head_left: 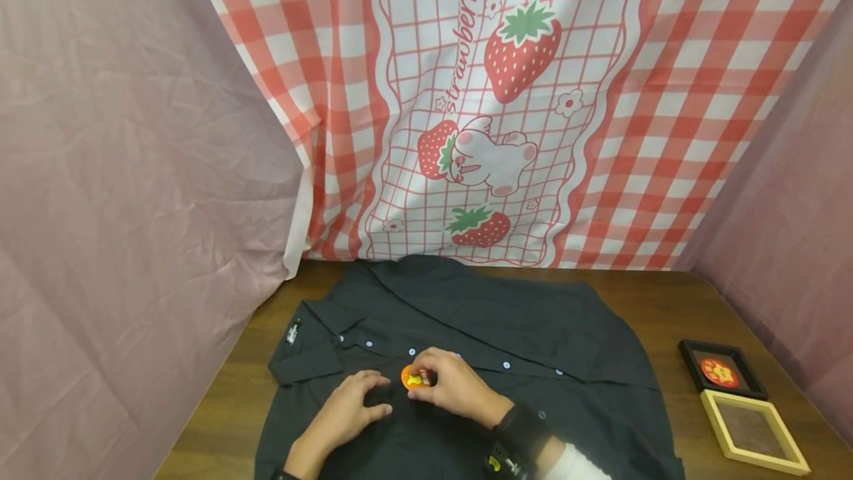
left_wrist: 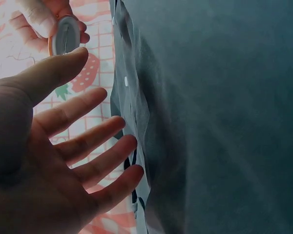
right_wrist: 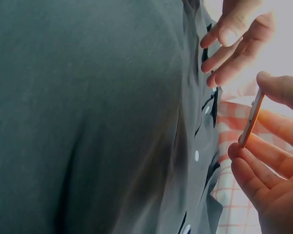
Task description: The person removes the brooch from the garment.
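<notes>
Two bare hands work low in the head view over a dark grey button-up shirt (head_left: 466, 332) spread on a brown wooden table (head_left: 666, 302).

Right hand (head_left: 453, 387) pinches a small round orange badge (head_left: 415, 378) between thumb and fingertips, just above the shirt's white-button placket at lower centre. Left hand (head_left: 349, 410) rests beside it, fingers relaxed and slightly spread, touching the fabric. Two square picture frames (head_left: 740, 406) lie at lower right.

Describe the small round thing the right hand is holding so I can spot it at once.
On the wooden table lies a dark shirt with a row of white buttons. Near the middle of that row, the right hand pinches a small round orange badge just above the cloth, the left hand flat beside it. It is the only bright orange thing on the shirt, far bigger than the buttons.
</notes>
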A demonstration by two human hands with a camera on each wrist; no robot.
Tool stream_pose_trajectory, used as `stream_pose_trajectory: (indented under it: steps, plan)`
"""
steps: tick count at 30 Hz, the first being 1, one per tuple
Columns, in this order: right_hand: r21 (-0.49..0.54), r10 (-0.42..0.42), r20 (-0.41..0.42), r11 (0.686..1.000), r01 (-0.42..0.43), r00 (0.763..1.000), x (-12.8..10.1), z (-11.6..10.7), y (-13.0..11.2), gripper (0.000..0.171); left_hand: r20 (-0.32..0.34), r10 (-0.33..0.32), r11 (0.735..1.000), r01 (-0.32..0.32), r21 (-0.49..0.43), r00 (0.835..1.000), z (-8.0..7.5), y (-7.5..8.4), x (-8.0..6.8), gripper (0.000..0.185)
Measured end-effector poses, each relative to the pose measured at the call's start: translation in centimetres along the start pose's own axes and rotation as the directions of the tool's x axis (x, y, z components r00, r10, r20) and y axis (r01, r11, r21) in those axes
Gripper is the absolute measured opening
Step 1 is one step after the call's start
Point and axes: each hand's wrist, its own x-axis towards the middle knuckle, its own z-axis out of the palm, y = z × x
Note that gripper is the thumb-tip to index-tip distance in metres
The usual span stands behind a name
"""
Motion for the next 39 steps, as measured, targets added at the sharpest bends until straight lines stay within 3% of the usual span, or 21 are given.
stream_pose_trajectory:
  steps: [9,22,33,39]
  plan:
    - [0.023,0.039,0.003,0.999,-0.039,0.999,-0.5,-0.2,0.4,0.022,0.079,-0.056,0.998,0.057,-0.015,0.995,0.0,0.3,0.0,0.045]
    - [0.023,0.092,0.020,0.995,-0.093,0.996,-1.0,-0.6,0.1,0.024,0.105,-0.147,0.989,0.145,0.027,0.984,-0.1,0.4,0.1,0.052]
    - [0.015,0.094,0.000,0.995,-0.094,0.996,-1.3,-0.8,0.0,0.024,0.114,-0.149,0.987,0.140,0.083,0.982,0.0,0.2,0.1,0.057]
    - [-0.027,0.063,-0.050,0.998,-0.065,0.997,-1.6,-0.7,0.2,0.024,0.128,-0.161,0.984,0.150,0.095,0.978,0.0,0.3,0.3,0.058]
